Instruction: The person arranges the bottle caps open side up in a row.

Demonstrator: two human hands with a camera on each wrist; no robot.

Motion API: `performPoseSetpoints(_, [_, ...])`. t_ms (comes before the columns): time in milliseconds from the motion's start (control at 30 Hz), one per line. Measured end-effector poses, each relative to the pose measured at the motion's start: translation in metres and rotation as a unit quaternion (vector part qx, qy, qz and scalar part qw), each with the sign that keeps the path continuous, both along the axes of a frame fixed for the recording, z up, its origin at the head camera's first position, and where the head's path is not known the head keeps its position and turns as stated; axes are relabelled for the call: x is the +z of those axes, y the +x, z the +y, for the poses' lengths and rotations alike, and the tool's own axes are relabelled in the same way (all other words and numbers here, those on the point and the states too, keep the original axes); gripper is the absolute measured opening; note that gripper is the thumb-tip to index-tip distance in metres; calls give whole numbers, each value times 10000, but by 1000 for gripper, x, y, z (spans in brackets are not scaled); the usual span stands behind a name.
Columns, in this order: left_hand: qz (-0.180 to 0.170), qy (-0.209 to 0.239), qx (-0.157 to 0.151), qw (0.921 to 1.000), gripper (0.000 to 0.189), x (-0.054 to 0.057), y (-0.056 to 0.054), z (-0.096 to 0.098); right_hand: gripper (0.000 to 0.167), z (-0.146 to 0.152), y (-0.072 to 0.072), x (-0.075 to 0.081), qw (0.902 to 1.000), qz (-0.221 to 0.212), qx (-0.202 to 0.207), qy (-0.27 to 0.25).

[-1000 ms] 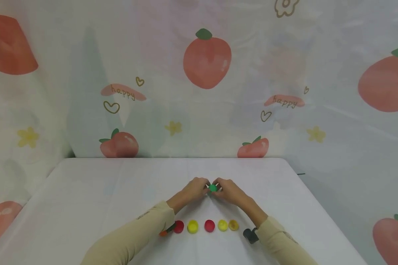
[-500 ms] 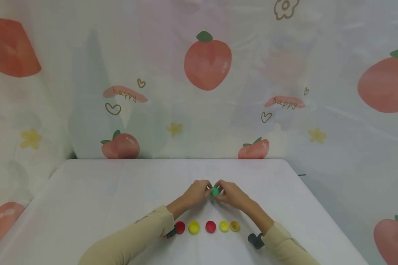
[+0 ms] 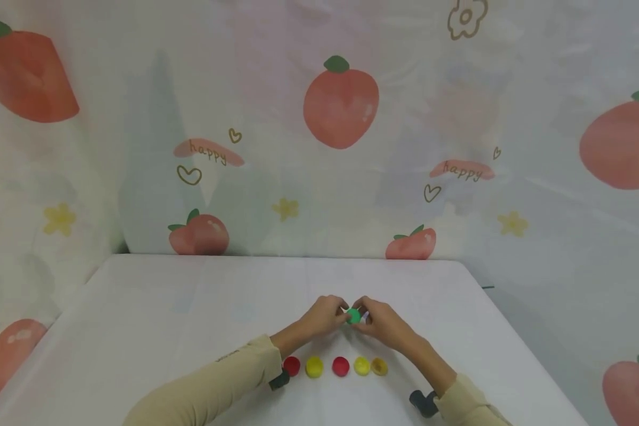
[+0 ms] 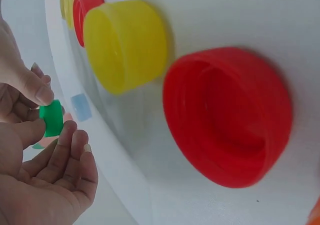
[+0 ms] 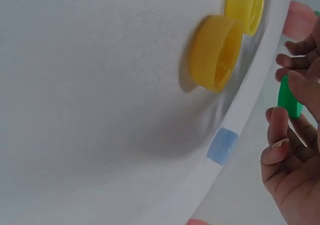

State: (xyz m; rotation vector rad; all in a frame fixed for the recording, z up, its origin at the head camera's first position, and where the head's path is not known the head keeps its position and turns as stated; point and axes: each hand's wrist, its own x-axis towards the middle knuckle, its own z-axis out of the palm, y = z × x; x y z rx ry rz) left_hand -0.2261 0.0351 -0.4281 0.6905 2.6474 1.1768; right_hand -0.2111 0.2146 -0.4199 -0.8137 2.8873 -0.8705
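Note:
Both hands meet over the far middle of the table around a small green bottle cap (image 3: 354, 316). My left hand (image 3: 322, 316) pinches its left side between thumb and fingers. From the right, my right hand (image 3: 384, 324) pinches the same cap. In the left wrist view, the green cap (image 4: 51, 119) sits between the two thumbs, with the fingers behind it. The right wrist view shows the cap (image 5: 289, 97) edge-on at the fingertips.
Nearer the body lies a row of caps: red (image 3: 291, 366), yellow (image 3: 314, 367), red (image 3: 341, 366), yellow (image 3: 361, 365) and darker yellow (image 3: 379, 367). An orange thing (image 4: 314, 216) shows at the left wrist view's edge. White cloth covers the table (image 3: 191, 296); a patterned curtain (image 3: 277, 89) hangs behind.
Both hands have come slightly nearer the body and to the right, still holding the green cap. The head view has shifted a little. The row of caps has stayed put.

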Motion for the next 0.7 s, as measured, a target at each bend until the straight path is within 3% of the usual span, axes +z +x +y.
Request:
performPoseSetpoints(333, [9, 106, -108, 9999, 26, 1, 7, 0, 27, 9, 11, 0, 9991, -136, 236, -325])
performPoseSetpoints(500, [188, 102, -405, 9990, 16, -3, 9, 0, 29, 15, 16, 0, 9980, -479, 2, -424])
performPoseSetpoints(700, [292, 233, -657, 9971, 17, 0, 11, 1, 35, 25, 18, -1, 9919, -1065, -365, -594])
